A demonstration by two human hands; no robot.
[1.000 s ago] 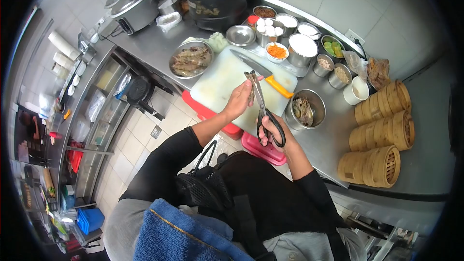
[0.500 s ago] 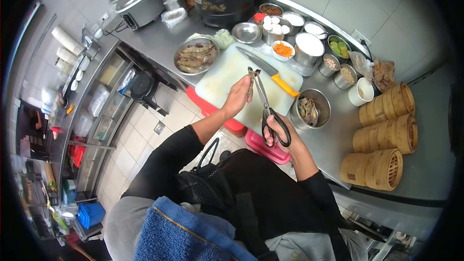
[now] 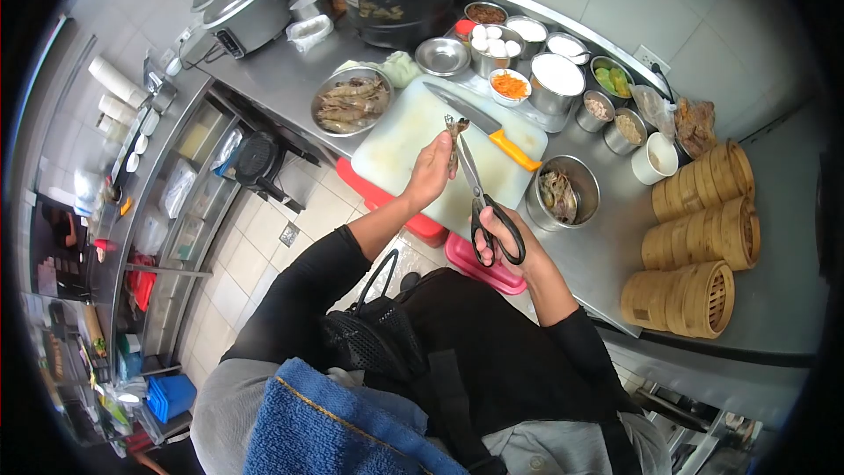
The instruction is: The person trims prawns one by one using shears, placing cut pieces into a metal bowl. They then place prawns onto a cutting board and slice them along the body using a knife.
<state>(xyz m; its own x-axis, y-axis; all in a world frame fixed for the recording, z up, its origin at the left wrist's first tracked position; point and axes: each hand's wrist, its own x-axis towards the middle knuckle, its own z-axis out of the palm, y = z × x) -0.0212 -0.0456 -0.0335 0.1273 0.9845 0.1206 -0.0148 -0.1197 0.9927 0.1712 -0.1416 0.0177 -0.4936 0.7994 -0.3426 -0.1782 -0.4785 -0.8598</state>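
My left hand [image 3: 430,169] is closed around a shrimp [image 3: 454,134], with its tail end sticking up past the fingers. In my right hand [image 3: 510,242] is a pair of black-handled scissors [image 3: 475,183], the blades reaching up to the shrimp's upper end. Both hands are above the near part of a white cutting board [image 3: 404,145]. A knife with a yellow handle [image 3: 514,150] lies across the board's far right side. More shrimp [image 3: 352,105] fill a metal bowl to the left. Shrimp scraps [image 3: 559,197] sit in a steel pot [image 3: 587,189] at the right.
Several bamboo steamers [image 3: 690,237] stand at the right. Behind the board are a bowl of shredded carrot [image 3: 510,85], a pot of eggs [image 3: 497,46] and several ingredient containers. A black soup warmer [image 3: 396,0] stands farther back. Red and pink tubs [image 3: 483,266] are below the counter edge.
The scissor blades have come closer together at the shrimp's tail end. Both hands stay in nearly the same place, and the view has shifted slightly.
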